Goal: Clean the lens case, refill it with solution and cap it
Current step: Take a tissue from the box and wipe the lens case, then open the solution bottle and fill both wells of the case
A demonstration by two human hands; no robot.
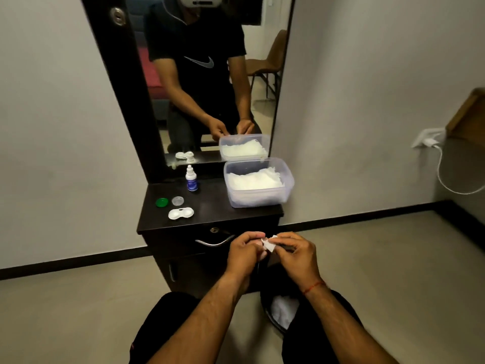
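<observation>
The left hand (246, 249) and the right hand (296, 254) meet in front of the bench, fingers curled, and pinch a small tissue scrap (269, 244) between their fingertips. The scrap is white and crumpled, and it sticks out where the two thumbs come together. Both hands are held in the air on the near side of the drawer handle (213, 243), apart from the bench top.

On the bench (210, 203), far from the hands and to the left, the white lens case (181, 213) lies flat with both wells uncapped. Just beyond it sit a green cap (161, 202) on the left and a clear cap (177, 200) on the right, close to each other and to the case. Farther back the solution bottle (191, 179) stands upright with its cap on, near the foot of the mirror (210, 74).

On the right half of the bench stands an open clear plastic tub (258, 199) with white tissues (254, 179) inside.

Low on the near right, between the person's knees, is a dark bin (270, 321) with something white in it.
</observation>
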